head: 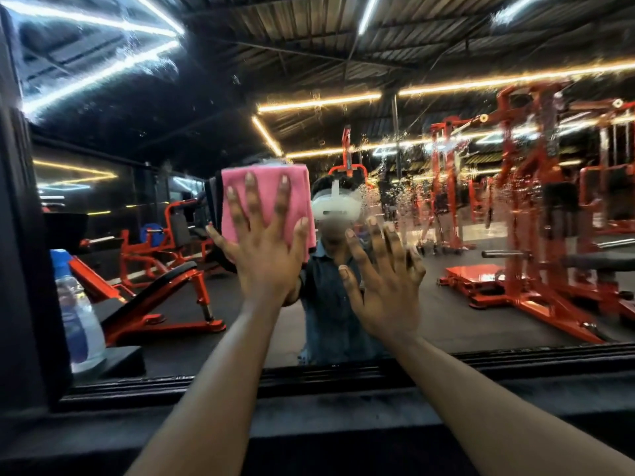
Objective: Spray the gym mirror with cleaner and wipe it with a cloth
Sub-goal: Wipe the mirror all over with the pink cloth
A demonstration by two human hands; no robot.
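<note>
Far left: dark frame edge [20, 235] of the mirror, and tucked right up against it a clear plastic bottle [77, 317] with a blue cap and blue label, standing upright on a black ledge [123, 362] at the lower left. Can't tell for sure whether that's the real bottle or its reflection, and no spray head visible from here.

Moving right: red and black bench [161, 297] reflected in the mirror [137, 108], tilted, with white and amber light strips overhead in the reflection.

Next, the left hand [264, 255], fingers straight and spread wide, palm flat against a folded pink cloth [264, 197], pressing it onto the glass. Cloth sits roughly centre of the view, a bit left, at about head height of the reflection. Not curled round it, just pushing flat.

Just right of that, reflected person in a dark blue shirt wearing a white headset [338, 209].

Then the right hand [385, 280], also flat with fingers splayed, nothing in it, held up at the glass close beside the left one but lower. Hard to say if actually touching the surface or just off it.

Further right: loads of droplets and runs [405, 187] on the glass, thickest right of the headset. Behind them, reflected red weight machines [536, 207] and a low red platform [477, 274].

Along the bottom: black ribbed sill [515, 364] running the full width under the mirror.
</note>
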